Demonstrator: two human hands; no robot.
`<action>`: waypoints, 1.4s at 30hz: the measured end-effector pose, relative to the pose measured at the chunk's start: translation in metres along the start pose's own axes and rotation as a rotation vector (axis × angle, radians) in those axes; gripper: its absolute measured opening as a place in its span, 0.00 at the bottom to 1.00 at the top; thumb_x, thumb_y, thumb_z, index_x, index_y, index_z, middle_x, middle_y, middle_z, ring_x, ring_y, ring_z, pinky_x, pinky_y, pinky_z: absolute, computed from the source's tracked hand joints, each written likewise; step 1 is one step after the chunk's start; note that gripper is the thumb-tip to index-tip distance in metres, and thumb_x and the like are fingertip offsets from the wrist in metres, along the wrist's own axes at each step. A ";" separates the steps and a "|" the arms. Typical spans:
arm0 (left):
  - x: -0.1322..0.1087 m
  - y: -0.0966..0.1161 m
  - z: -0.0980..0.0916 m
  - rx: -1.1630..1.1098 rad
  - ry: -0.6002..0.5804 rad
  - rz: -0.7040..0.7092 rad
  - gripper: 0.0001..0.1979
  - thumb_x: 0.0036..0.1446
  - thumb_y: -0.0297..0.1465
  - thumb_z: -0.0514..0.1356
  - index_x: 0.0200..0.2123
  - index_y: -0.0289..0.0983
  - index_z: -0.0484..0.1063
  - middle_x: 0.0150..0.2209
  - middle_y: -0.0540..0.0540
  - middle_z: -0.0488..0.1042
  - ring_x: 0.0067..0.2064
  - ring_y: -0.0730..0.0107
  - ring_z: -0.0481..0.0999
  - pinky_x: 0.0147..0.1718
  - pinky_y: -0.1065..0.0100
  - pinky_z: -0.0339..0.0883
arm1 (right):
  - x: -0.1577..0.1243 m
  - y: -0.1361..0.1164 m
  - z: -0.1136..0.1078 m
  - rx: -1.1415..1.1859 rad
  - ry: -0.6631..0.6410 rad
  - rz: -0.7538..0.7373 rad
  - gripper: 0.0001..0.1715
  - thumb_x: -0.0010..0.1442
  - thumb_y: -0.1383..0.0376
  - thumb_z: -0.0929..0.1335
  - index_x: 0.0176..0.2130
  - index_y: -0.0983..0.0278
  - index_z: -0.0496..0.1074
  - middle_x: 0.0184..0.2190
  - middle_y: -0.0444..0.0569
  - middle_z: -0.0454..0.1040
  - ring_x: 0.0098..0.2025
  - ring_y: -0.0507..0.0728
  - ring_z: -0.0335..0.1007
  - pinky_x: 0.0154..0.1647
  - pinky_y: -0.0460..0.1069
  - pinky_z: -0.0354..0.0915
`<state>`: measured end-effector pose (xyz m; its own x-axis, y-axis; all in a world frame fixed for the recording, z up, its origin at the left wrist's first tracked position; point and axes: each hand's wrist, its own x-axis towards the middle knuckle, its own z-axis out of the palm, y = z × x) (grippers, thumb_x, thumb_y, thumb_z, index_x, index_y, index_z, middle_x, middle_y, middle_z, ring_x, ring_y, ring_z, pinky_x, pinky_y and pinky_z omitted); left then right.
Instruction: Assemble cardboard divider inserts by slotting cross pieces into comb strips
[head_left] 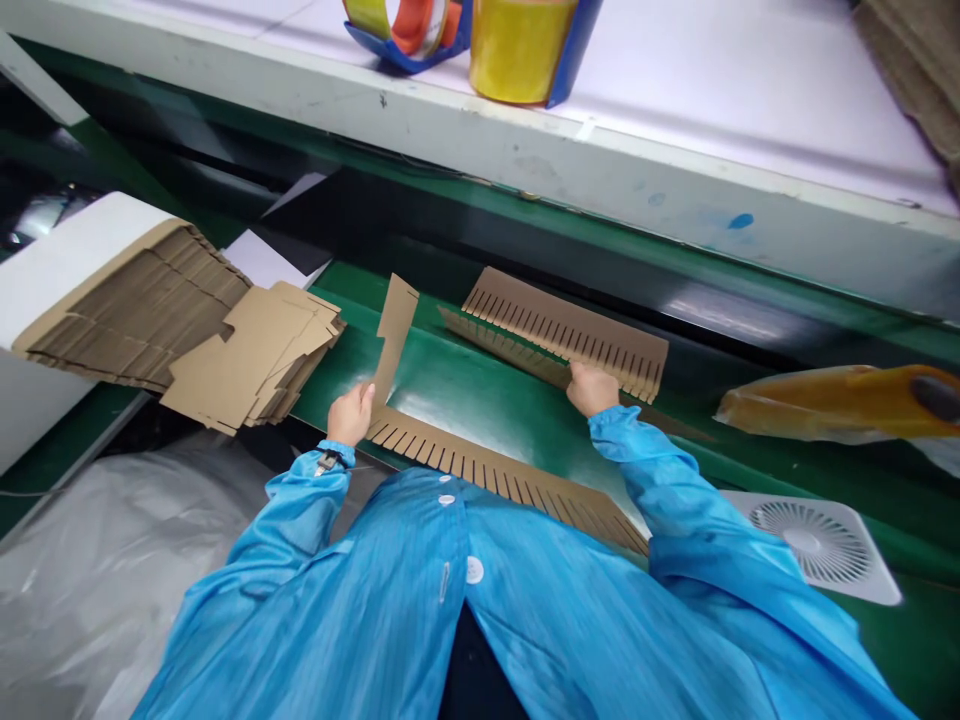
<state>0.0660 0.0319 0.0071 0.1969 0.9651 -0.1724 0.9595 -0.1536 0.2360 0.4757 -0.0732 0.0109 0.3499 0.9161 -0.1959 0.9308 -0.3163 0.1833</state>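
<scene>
My left hand (351, 414) is closed on a notched cardboard strip (397, 325), which stands up at an angle over the green work surface. Right beside that hand begins a long slotted cardboard divider (495, 475), lying along the near edge against my blue smock. On the far side, my right hand (593, 389) pinches the lower, slotted edge of another slotted cardboard divider (566, 330). This one is tilted, its comb-like slots facing me, and its reflection shows in the shiny surface. My right fingertips are partly hidden behind it.
Folded cardboard pieces (247, 350) lie stacked at the left beside a larger cardboard bundle (135, 310). Tape rolls (521, 50) stand on the white shelf (675, 170) above. At the right are a white fan (817, 540) and a yellow plastic-wrapped object (832, 402). Clear plastic (112, 570) fills the lower left.
</scene>
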 end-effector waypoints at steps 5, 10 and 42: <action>-0.002 -0.001 0.001 -0.012 -0.002 0.012 0.19 0.70 0.34 0.47 0.51 0.34 0.75 0.42 0.39 0.81 0.47 0.55 0.80 0.40 0.68 0.68 | 0.009 -0.021 -0.040 -0.024 0.030 0.025 0.17 0.61 0.75 0.60 0.44 0.74 0.76 0.41 0.66 0.78 0.44 0.67 0.76 0.32 0.50 0.62; -0.004 -0.003 0.002 -0.031 0.016 0.006 0.19 0.71 0.33 0.47 0.52 0.33 0.74 0.42 0.38 0.81 0.47 0.54 0.80 0.41 0.68 0.68 | 0.019 -0.046 -0.075 -0.034 0.092 -0.006 0.19 0.64 0.76 0.58 0.45 0.75 0.75 0.41 0.68 0.77 0.44 0.67 0.75 0.31 0.49 0.59; -0.001 -0.002 0.002 -0.056 0.008 0.049 0.21 0.71 0.35 0.45 0.55 0.34 0.73 0.45 0.38 0.81 0.48 0.56 0.80 0.43 0.67 0.70 | 0.044 -0.031 -0.053 0.006 0.255 -0.008 0.18 0.61 0.73 0.60 0.40 0.73 0.78 0.33 0.62 0.74 0.31 0.57 0.62 0.26 0.49 0.40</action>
<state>0.0643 0.0310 0.0044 0.2417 0.9585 -0.1513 0.9360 -0.1891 0.2970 0.4569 -0.0096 0.0476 0.3052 0.9508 0.0524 0.9343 -0.3096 0.1765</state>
